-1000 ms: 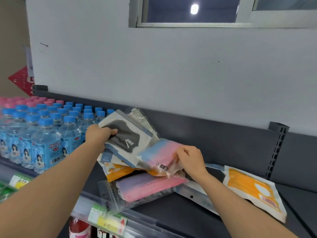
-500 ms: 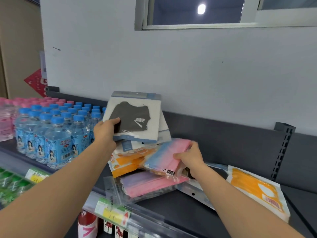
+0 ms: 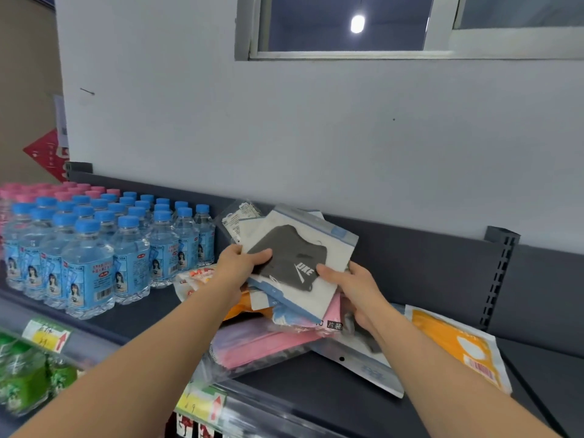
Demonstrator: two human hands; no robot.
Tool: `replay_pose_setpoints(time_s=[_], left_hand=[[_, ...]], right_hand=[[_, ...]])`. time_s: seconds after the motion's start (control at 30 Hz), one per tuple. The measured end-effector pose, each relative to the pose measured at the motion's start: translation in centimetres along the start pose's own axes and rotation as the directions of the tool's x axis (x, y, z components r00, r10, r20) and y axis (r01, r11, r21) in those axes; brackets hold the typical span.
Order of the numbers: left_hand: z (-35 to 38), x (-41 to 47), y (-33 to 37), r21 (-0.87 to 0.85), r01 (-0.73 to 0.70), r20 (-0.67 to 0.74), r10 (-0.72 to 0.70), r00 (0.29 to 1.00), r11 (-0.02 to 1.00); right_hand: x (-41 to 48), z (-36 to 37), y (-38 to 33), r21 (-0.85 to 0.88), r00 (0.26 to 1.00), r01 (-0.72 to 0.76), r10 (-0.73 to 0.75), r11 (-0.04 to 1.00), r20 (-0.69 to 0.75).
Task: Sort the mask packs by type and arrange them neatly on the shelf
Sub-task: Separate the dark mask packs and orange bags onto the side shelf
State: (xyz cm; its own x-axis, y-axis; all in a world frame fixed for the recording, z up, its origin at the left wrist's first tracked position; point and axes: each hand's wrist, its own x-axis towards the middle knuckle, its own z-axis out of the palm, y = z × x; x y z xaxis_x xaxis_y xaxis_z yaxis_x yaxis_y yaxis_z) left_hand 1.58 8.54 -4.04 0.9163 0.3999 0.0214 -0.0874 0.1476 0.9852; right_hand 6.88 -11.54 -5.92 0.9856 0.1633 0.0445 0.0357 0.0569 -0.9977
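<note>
**Risk: fanned packs slipping out of a two-hand pinch, onto an unsorted pile**

Landmark: the dark grey metal shelf (image 3: 316, 377).

- Left hand (image 3: 235, 263) and right hand (image 3: 354, 284) both grip the white plastic pack showing a black mask with a white logo (image 3: 297, 263), held tilted above the shelf, in front of its back panel. Left fingers (image 3: 260, 255) are clenched on the pack's left edge, thumb on top; the right thumb presses on its lower right corner, the other fingers are hidden underneath.
- More packs are fanned behind and under it: a clear pack with printed text (image 3: 240, 214) sticks out at the top, blue-edged white ones (image 3: 278, 298) hang below. How many the hands actually hold cannot be told.
- Below, lying on the shelf: pink-and-lilac masks in a clear bag (image 3: 252, 343), orange packs (image 3: 243, 306) partly buried, another orange-and-white pack (image 3: 455, 346) apart towards the shelf's right end.

Likely failure modes:
- Slick film, edge-only grip: a lower pack probably slides out and drops back into the pile, mixing types again.
- The pink bag overhangs the shelf's front lip, so a nudge from a forearm may tip it off.
- Blue-capped water bottles (image 3: 91, 263) stand close at the shelf's left, and a leftward swing could knock the nearest row.
</note>
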Motion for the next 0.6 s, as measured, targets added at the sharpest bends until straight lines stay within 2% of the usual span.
replay_pose_setpoints(time_s=[0.1, 0.2, 0.37, 0.4, 0.47, 0.53, 0.6], left_hand=[[1.0, 0.2, -0.3, 0.066, 0.051, 0.022, -0.052, 0.998, 0.997], [1.2, 1.0, -0.8, 0.057, 0.106, 0.007, -0.107, 0.994, 0.993], [2.3, 1.7, -0.8, -0.135, 0.138, -0.008, -0.14, 0.99, 0.981], [2.4, 2.0, -0.7, -0.113, 0.089, -0.055, -0.096, 0.994, 0.99], [2.1, 2.6, -0.3, 0.097, -0.061, -0.185, 0.078, 0.98, 0.993], [1.2, 2.8, 0.5, 0.337, -0.202, -0.246, 0.293, 0.924, 0.92], [0.6, 3.2, 1.7, 0.528, -0.274, -0.202, 0.432, 0.879, 0.804]], right_hand=[[-0.1, -1.3, 0.2, 0.018, 0.997, 0.027, -0.025, 0.999, -0.072], [0.1, -2.9, 0.3, 0.038, 0.996, 0.02, -0.017, 0.999, -0.083], [0.2, -4.5, 1.1, 0.067, 0.993, 0.004, 0.004, 0.998, -0.115], [0.2, -4.7, 1.2, 0.063, 0.993, -0.003, 0.011, 0.998, -0.121], [0.1, -5.2, 1.3, 0.044, 0.991, -0.014, 0.02, 0.999, -0.134], [0.1, -5.6, 1.2, 0.033, 0.99, -0.014, 0.018, 0.999, -0.139], [0.0, -6.0, 1.0, 0.029, 0.991, 0.0, 0.004, 1.0, -0.137]])
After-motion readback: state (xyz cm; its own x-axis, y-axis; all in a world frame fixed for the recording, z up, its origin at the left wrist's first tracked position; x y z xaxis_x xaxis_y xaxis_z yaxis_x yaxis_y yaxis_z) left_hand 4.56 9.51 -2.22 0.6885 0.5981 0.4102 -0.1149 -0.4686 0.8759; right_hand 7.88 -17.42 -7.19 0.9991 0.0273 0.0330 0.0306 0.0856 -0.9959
